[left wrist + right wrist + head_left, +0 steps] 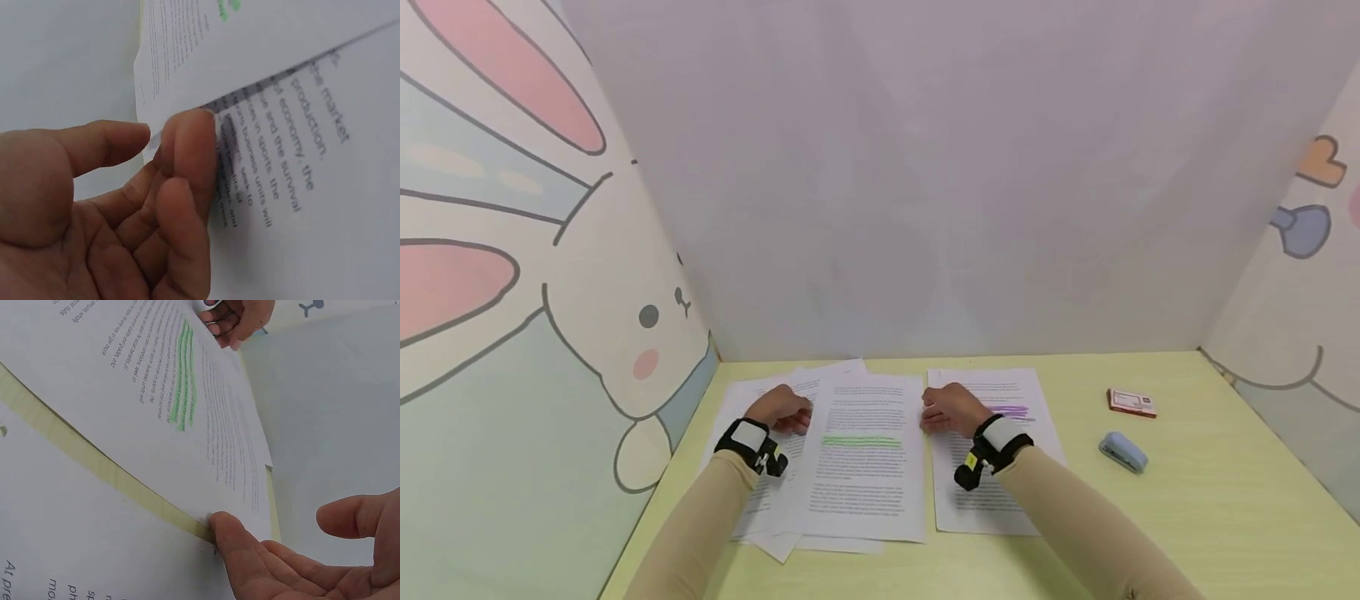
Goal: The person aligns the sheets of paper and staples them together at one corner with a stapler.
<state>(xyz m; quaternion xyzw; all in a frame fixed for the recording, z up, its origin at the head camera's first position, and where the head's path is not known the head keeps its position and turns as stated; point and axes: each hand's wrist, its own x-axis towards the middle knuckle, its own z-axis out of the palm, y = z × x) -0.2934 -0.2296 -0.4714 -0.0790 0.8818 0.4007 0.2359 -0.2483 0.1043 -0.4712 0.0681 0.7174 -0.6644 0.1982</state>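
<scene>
A printed sheet with green highlighter lines (pixel 863 500) lies in the middle, on top of other printed pages (pixel 748 517) fanned out to the left. At its left edge is my left hand (pixel 782 408), fingers bent loosely against the paper. In the left wrist view the thumb (pixel 115 144) stands apart from the fingers, with no paper between them. My right hand (pixel 953 408) has its fingertips at the sheet's right edge. The right wrist view shows that thumb (pixel 350 515) raised away from the fingers. Under the right hand lies a page with purple marks (pixel 992 517).
A blue stapler (pixel 1123 452) sits to the right on the pale yellow table (pixel 1217 500). Behind it is a small red and white box (pixel 1131 403). Walls with cartoon rabbit drawings stand left and right, and a plain light backdrop (pixel 925 208) closes the far side.
</scene>
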